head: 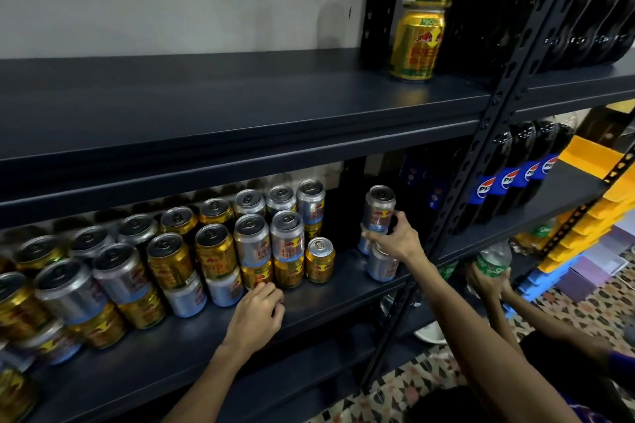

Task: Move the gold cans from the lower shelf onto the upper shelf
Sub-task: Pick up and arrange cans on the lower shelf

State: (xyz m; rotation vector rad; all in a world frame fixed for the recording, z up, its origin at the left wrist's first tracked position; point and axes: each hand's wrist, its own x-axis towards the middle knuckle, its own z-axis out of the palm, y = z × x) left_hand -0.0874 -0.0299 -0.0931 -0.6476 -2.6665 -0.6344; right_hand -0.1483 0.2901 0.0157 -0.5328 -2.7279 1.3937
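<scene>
Gold and silver cans stand stacked in rows on the lower shelf (pixel 192 350). My left hand (pixel 256 316) hovers over that shelf with its fingers loosely curled, holding nothing, its knuckles close to a bottom-row gold can (pixel 257 274). A single small gold can (pixel 320 259) stands just to the right of the stacks. My right hand (pixel 395 240) grips a silver can (pixel 379 208) on top of a small pile of silver cans (pixel 381 266) near the upright. Two gold cans (pixel 417 45) stand stacked on the upper shelf (pixel 240 96) at its right end.
A black perforated upright (pixel 481 148) divides the racks. Dark cola bottles (pixel 515 182) fill the shelves to the right. Another person's hands (pixel 488 282) hold a green bottle at the lower right, beside yellow bins (pixel 591 216). The left stretch of the upper shelf is bare.
</scene>
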